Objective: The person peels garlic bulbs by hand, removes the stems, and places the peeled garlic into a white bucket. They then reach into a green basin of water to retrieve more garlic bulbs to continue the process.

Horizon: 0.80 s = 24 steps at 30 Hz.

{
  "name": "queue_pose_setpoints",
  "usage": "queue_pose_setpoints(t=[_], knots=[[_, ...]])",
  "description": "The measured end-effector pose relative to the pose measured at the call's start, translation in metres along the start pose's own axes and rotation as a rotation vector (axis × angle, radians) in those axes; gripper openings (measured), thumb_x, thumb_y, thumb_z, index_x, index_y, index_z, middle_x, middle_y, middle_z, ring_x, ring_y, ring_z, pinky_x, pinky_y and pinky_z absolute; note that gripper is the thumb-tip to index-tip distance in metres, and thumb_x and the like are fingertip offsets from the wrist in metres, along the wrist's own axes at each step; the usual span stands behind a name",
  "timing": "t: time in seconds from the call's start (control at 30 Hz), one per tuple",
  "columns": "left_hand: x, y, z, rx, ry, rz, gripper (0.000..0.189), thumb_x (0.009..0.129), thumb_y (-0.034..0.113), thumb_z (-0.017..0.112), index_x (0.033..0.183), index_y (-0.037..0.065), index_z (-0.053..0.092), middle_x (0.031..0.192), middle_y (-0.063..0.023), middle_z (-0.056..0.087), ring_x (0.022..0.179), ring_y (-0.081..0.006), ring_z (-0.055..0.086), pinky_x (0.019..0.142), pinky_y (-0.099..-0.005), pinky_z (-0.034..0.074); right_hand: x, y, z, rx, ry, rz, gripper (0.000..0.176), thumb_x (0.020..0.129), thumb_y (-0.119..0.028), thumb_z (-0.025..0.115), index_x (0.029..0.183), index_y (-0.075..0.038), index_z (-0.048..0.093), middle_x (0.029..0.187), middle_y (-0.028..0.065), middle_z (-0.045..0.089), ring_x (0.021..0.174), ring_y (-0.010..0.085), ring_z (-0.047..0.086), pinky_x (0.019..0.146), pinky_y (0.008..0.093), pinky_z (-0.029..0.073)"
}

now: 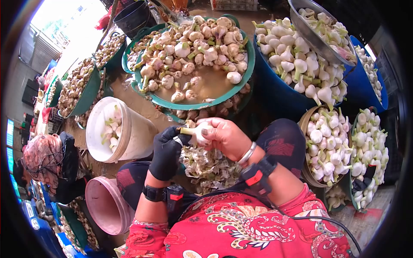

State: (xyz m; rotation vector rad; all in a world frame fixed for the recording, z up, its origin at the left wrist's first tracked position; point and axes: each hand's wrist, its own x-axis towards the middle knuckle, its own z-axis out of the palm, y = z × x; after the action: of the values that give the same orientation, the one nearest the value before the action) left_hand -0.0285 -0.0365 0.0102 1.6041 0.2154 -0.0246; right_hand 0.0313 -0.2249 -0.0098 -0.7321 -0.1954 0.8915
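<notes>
My right hand (230, 138) is bare and closed round a white garlic bulb (200, 134), thumb on its near side. The bulb's pale green stem points left, its end at the fingertips of my left hand (165, 154). That hand wears a black glove and is closed. A small pale piece shows at its fingers, too small to name; the rest of what it holds, if anything, is hidden. Below both hands lies a heap of loose garlic skins (211, 167). In front of me, a wide green tub (193, 104) holds unpeeled, dirty garlic bulbs (206, 56).
A white bucket (142, 133) with a few cleaned bulbs lies tilted at left, above a pink bucket (105, 202). At right stand a blue tub (275, 96), a basket (306, 172) and a metal bowl (316, 43), all with white garlic. Another person (47, 163) sits at left.
</notes>
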Motion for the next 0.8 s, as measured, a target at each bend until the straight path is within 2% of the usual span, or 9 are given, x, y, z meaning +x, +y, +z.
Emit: queue_pose_setpoints(t=[0.13, 0.2, 0.27, 0.3, 0.33, 0.4, 0.53, 0.63, 0.8], knots=[[0.007, 0.014, -0.004, 0.718, -0.03, 0.534, 0.016, 0.072, -0.002, 0.059, 0.088, -0.001, 0.061, 0.084, -0.0049, 0.064, 0.075, -0.018, 0.062, 0.066, -0.0303, 0.048, 0.002, 0.005, -0.008, 0.263, -0.402, 0.482, 0.043, 0.092, -0.03, 0.055, 0.115, 0.007, 0.052, 0.096, 0.015, 0.064, 0.087, 0.0255, 0.065, 0.07, 0.0306, 0.052], [0.009, 0.012, -0.004, 0.846, 0.001, 0.598, 0.021, 0.077, -0.001, 0.058, 0.097, 0.001, 0.064, 0.088, -0.0027, 0.064, 0.078, -0.0133, 0.061, 0.07, -0.0292, 0.049, 0.001, 0.01, 0.002, 0.22, -0.342, 0.458, 0.044, 0.088, -0.026, 0.061, 0.118, 0.005, 0.051, 0.106, 0.016, 0.062, 0.09, 0.0291, 0.065, 0.076, 0.0345, 0.055], [0.001, 0.019, 0.002, -0.177, -0.062, -0.084, 0.026, 0.083, 0.004, 0.058, 0.108, -0.001, 0.061, 0.091, -0.0053, 0.063, 0.081, -0.0162, 0.063, 0.072, -0.0304, 0.051, -0.006, 0.003, 0.011, 0.114, -0.113, 0.249, 0.039, 0.088, -0.025, 0.064, 0.117, -0.001, 0.053, 0.098, 0.0101, 0.063, 0.086, 0.0214, 0.064, 0.078, 0.033, 0.054], [-0.002, 0.005, -0.003, -0.096, -0.073, 0.138, 0.035, 0.086, 0.009, 0.059, 0.119, -0.003, 0.055, 0.095, -0.0066, 0.063, 0.082, -0.0156, 0.063, 0.072, -0.0283, 0.051, -0.005, -0.003, 0.008, 0.084, -0.085, 0.227, 0.043, 0.085, -0.024, 0.068, 0.12, -0.005, 0.051, 0.099, 0.0085, 0.063, 0.087, 0.0191, 0.064, 0.078, 0.0326, 0.055], [-0.007, 0.002, -0.012, 0.08, -0.169, 0.076, 0.041, 0.085, 0.009, 0.06, 0.124, -0.004, 0.051, 0.099, -0.0083, 0.063, 0.08, -0.0147, 0.062, 0.073, -0.0274, 0.051, -0.005, -0.003, 0.006, 0.073, -0.005, 0.16, 0.041, 0.085, -0.024, 0.068, 0.118, -0.005, 0.052, 0.1, 0.0082, 0.063, 0.086, 0.0188, 0.064, 0.078, 0.0326, 0.055], [-0.015, -0.001, -0.007, -0.413, -0.076, -0.156, 0.035, 0.086, 0.01, 0.06, 0.118, -0.004, 0.055, 0.094, -0.009, 0.064, 0.074, -0.0154, 0.063, 0.07, -0.0282, 0.051, -0.003, -0.005, 0.007, 0.025, 0.056, 0.119, 0.041, 0.084, -0.023, 0.069, 0.117, -0.006, 0.053, 0.098, 0.0071, 0.064, 0.084, 0.0174, 0.065, 0.079, 0.0329, 0.055], [-0.017, -0.002, 0.0, -0.349, 0.021, -0.057, 0.027, 0.086, 0.009, 0.06, 0.11, -0.003, 0.058, 0.084, -0.0082, 0.064, 0.07, -0.0173, 0.063, 0.067, -0.029, 0.051, 0.003, -0.004, 0.015, -0.034, 0.087, 0.14, 0.038, 0.086, -0.024, 0.067, 0.117, -0.005, 0.053, 0.096, 0.0053, 0.065, 0.082, 0.0153, 0.065, 0.076, 0.0327, 0.055], [-0.013, -0.002, -0.008, -0.39, -0.062, -0.081, 0.022, 0.087, 0.017, 0.06, 0.1, -0.002, 0.059, 0.081, -0.0089, 0.065, 0.069, -0.0188, 0.063, 0.065, -0.0296, 0.049, 0.014, 0.002, 0.009, -0.167, 0.273, -0.141, 0.028, 0.094, -0.022, 0.056, 0.115, -0.003, 0.055, 0.096, 0.0053, 0.065, 0.082, 0.0161, 0.066, 0.071, 0.0335, 0.055], [-0.006, 0.007, -0.017, -0.364, 0.08, -0.06, 0.021, 0.092, 0.02, 0.051, 0.095, 0.0, 0.059, 0.079, -0.0096, 0.063, 0.066, -0.0193, 0.06, 0.065, -0.0314, 0.049, -0.005, -0.054, 0.026, 0.232, 0.066, -0.388, 0.033, 0.091, -0.012, 0.056, 0.122, -0.003, 0.05, 0.096, 0.0103, 0.061, 0.084, 0.0208, 0.064, 0.076, 0.0347, 0.055]])
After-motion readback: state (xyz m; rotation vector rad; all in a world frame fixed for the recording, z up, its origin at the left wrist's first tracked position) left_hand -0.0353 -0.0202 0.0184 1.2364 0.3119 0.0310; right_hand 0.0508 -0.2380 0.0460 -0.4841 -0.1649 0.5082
